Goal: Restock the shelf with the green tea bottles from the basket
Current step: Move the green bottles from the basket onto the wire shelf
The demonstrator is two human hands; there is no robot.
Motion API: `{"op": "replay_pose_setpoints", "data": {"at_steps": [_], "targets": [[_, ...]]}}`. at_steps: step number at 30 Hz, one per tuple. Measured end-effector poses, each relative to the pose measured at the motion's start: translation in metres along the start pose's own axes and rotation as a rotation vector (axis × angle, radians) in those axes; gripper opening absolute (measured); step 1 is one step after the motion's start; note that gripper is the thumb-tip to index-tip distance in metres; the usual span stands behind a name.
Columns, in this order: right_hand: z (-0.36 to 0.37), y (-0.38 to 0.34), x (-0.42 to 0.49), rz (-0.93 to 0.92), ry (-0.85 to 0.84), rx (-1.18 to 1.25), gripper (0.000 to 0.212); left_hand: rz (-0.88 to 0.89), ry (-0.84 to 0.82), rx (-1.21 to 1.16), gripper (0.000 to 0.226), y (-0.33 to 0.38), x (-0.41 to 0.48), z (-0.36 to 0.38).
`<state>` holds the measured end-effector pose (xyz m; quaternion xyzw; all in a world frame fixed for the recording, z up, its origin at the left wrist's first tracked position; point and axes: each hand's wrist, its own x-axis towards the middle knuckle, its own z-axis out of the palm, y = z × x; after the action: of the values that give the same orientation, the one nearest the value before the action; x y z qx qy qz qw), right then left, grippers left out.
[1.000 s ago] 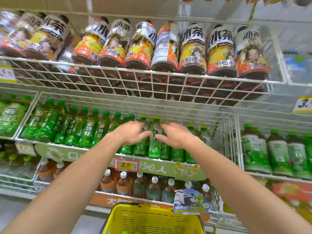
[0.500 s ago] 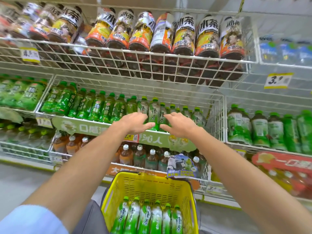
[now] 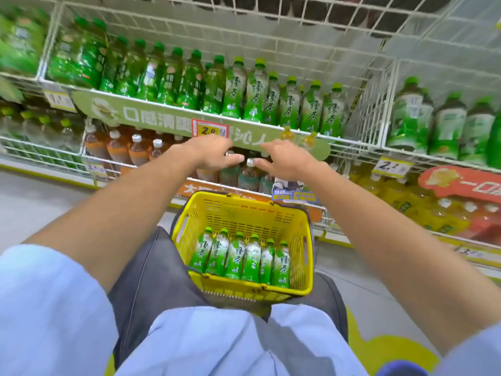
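Inside the basket (image 3: 244,213), green bottles (image 3: 235,257) read 绿茶.

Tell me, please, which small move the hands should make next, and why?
Probably lower the right hand into the yellow basket and grip one green tea bottle. Both it and the left hand hold nothing and hover before the shelf edge, while six bottles show in the basket, so nothing is ready to place yet.

Far-left bottles (image 3: 20,47) — a green blur
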<state>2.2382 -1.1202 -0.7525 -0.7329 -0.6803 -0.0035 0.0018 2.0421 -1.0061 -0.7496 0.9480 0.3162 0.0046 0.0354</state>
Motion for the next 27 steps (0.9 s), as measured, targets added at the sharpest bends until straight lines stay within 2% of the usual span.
{"op": "replay_pose_setpoints", "data": {"at_steps": [4, 8, 12, 15, 17, 20, 24, 27], "targets": [[0.029, -0.009, -0.005, -0.023, -0.030, 0.063, 0.057, -0.011, -0.048, -0.008, 0.061, 0.005, -0.007, 0.024], [0.066, -0.013, -0.008, -0.023, -0.095, 0.060, 0.064, -0.040, -0.121, -0.031, 0.059, 0.005, -0.009, 0.052], [0.098, -0.016, -0.008, -0.025, -0.144, 0.063, 0.060, -0.050, -0.193, -0.070, 0.072, -0.002, -0.010, 0.080], [0.119, -0.016, -0.007, -0.019, -0.196, 0.096, 0.058, -0.029, -0.227, -0.088, 0.070, -0.006, -0.005, 0.101], [0.135, -0.015, -0.004, 0.001, -0.237, 0.115, 0.059, -0.018, -0.254, -0.103, 0.073, -0.009, -0.001, 0.117], [0.164, -0.010, -0.001, 0.032, -0.316, 0.117, 0.061, -0.023, -0.308, -0.113, 0.065, -0.015, 0.007, 0.146], [0.209, -0.001, 0.000, 0.078, -0.444, 0.132, 0.064, -0.047, -0.434, -0.139, 0.071, -0.023, 0.014, 0.191], [0.239, 0.006, 0.001, 0.103, -0.520, 0.150, 0.067, -0.046, -0.503, -0.148, 0.064, -0.026, 0.019, 0.220]]}}
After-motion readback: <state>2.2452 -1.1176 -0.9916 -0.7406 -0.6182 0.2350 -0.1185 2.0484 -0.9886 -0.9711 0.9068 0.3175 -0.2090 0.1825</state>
